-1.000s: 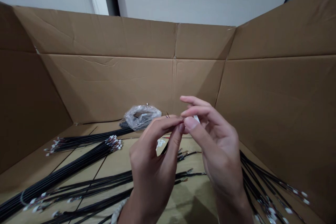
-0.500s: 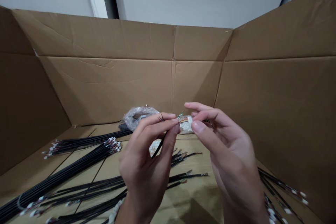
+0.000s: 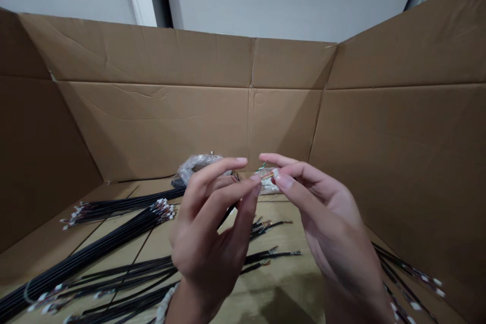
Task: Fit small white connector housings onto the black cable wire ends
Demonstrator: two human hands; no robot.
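Observation:
My left hand (image 3: pixel 212 223) pinches a black cable (image 3: pixel 227 216) near its end, where thin coloured wires fan out; its index finger is lifted off. A green-and-white wire (image 3: pixel 261 167) sticks up past the fingertips, and an orange wire (image 3: pixel 267 176) runs toward my right hand (image 3: pixel 326 207). Between its thumb and index finger, my right hand grips a small white connector (image 3: pixel 276 174). The orange wire reaches the connector, but whether it is seated inside cannot be seen. Part of the cable is hidden behind my left fingers.
Bundles of black cables (image 3: pixel 102 243) with white plugs lie at left. Loose cables (image 3: pixel 266 255) with bare ends lie under my hands, and finished-looking ones (image 3: pixel 408 276) at right. Plastic bags (image 3: pixel 190 169) sit at the back. Cardboard walls (image 3: pixel 152 121) surround the work surface.
My left index finger has lifted away from the wires, while thumb and another finger keep the pinch. My right fingers have shifted slightly left with the connector, which has tilted.

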